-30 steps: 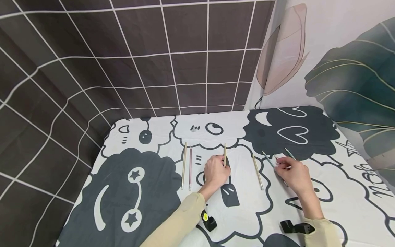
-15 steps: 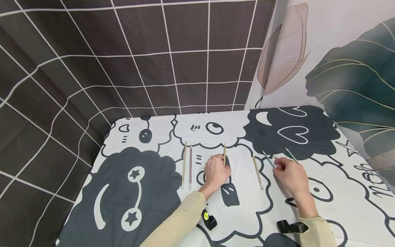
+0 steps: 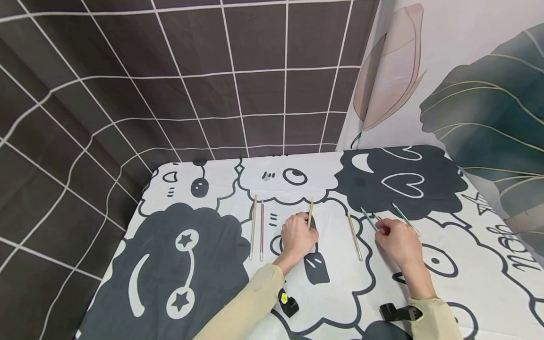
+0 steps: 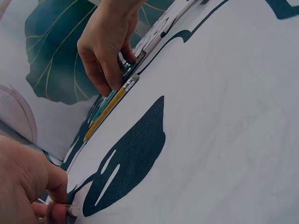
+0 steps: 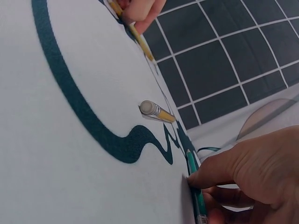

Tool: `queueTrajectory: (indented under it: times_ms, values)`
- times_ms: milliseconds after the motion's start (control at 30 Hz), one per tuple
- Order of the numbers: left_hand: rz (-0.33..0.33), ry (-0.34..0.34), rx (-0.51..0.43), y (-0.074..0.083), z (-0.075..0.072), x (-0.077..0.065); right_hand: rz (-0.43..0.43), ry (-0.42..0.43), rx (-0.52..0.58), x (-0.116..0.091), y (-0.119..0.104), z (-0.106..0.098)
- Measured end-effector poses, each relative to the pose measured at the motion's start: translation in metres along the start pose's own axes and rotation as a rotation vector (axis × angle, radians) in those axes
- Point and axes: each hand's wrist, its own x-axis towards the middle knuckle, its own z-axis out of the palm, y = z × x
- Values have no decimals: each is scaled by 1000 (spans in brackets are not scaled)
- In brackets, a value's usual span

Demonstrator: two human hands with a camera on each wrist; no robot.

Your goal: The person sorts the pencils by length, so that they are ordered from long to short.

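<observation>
In the head view my left hand (image 3: 299,238) pinches a yellow pencil (image 3: 311,208) standing out beyond its fingertips; the left wrist view shows a pale pencil end (image 4: 73,211) by the fingers. My right hand (image 3: 399,241) is at the right, its thumb and fingers on a green pencil (image 5: 192,163) that lies close to the cloth. Part of a red pencil (image 3: 377,216) shows beside those fingertips, mostly hidden. A second green pencil (image 3: 401,214) lies just beyond the right hand. Between the hands rests another yellow pencil (image 3: 354,237), its eraser end toward me.
Left of my left hand, a yellow pencil (image 3: 253,229) and a red pencil (image 3: 262,231) lie side by side. Everything lies on a black-and-white patterned cloth (image 3: 331,307). A dark gridded curtain (image 3: 255,94) hangs behind, with a leaf-patterned one (image 3: 488,104) at the right.
My right hand has shifted slightly left and its fingers have closed in near the green pencil. The red pencil's tip has moved a little left. The pencil in my left hand has tilted slightly right.
</observation>
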Motion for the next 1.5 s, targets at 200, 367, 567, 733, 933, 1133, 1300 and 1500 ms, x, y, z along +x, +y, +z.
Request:
queueTrajectory:
  times_ms: [200, 367, 567, 733, 933, 1133, 1300, 1500]
  values:
    - [6, 37, -60, -4, 2, 0, -5, 7, 4, 0, 1, 0]
    - [3, 37, -144, -6, 1, 0, 10, 18, 12, -1, 1, 0]
    - [-26, 24, -209, -7, -1, -1, 12, 47, 47, -1, 0, -1]
    - [-49, 19, -213, -7, 0, -1, 12, 58, 98, 0, 0, -1]
    - [-62, 10, -222, -7, -2, -1, 17, 66, 158, 0, -2, -2]
    - [-65, 10, -246, -8, -5, -1, 39, 52, 238, 0, -7, -4]
    - [-54, 23, -247, -9, -6, -1, 62, 14, 319, -1, -13, -6]
    - [-59, 10, -262, -9, -8, -1, 77, -11, 341, -1, -18, -5]
